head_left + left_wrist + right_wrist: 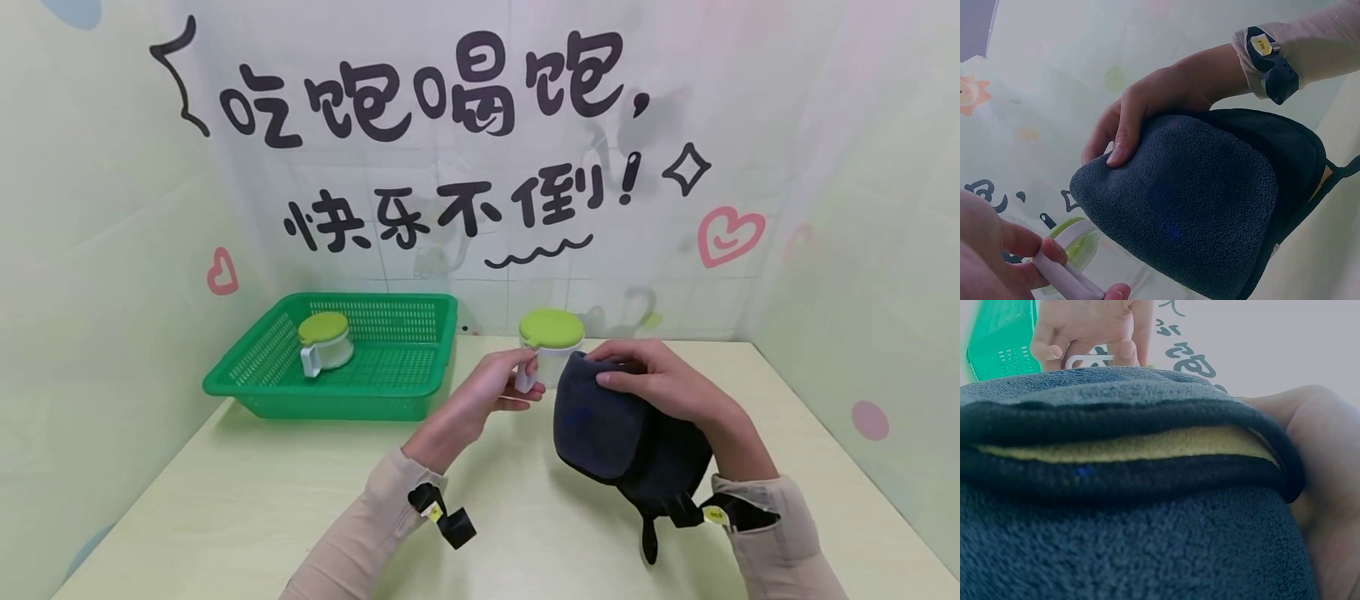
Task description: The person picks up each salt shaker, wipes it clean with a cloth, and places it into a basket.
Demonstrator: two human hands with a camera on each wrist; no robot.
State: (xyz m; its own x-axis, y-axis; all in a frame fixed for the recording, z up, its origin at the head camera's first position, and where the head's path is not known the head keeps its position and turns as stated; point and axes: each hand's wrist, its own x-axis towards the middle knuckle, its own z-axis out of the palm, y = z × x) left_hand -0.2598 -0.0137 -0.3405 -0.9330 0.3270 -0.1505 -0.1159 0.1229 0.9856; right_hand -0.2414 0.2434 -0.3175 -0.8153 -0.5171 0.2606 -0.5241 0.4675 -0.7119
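My left hand [501, 385] grips the white handle [1069, 280] of a clear jar [551, 365] with a green lid [552, 328], near the back of the table. From above, my right hand [660, 379] pinches a folded dark grey cloth [600, 417] with black edging and a hanging loop. The cloth is beside the jar's right side in the head view; whether they touch I cannot tell. In the right wrist view a yellow inner side [1147, 445] shows between the folds of the cloth.
At the back left a green basket [337, 407] holds a second jar [335, 353] with a green lid and white handle. Behind the table [300, 483] hangs a printed white backdrop [465, 167] with lettering, and similar sheets stand at both sides.
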